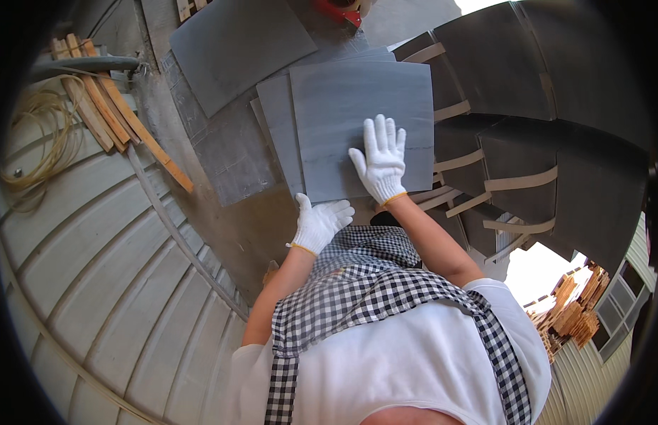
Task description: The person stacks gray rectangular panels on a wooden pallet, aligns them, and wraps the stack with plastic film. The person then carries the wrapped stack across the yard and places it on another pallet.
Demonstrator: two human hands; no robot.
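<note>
A flat grey sheet (343, 106) lies on top of other grey sheets (274, 113) in front of me, slightly turned against those beneath. Wearing a white knitted glove, my right hand (382, 156) rests with fingers spread on the sheet's right half, near a faint dark line across its surface. My left hand (323, 223), gloved the same way, is at the sheet's near left edge with its fingers stretched along that edge and the thumb raised. Whether the left fingertips reach under the sheet cannot be made out.
Another large grey sheet (237, 49) lies at the far left. Stacks of dark boards (492, 57) with pale strips between stand on the right. Wooden slats (105, 106) and a coil of clear tubing (45, 142) lie by the ribbed metal wall (116, 283). Something red (341, 13) shows at the top.
</note>
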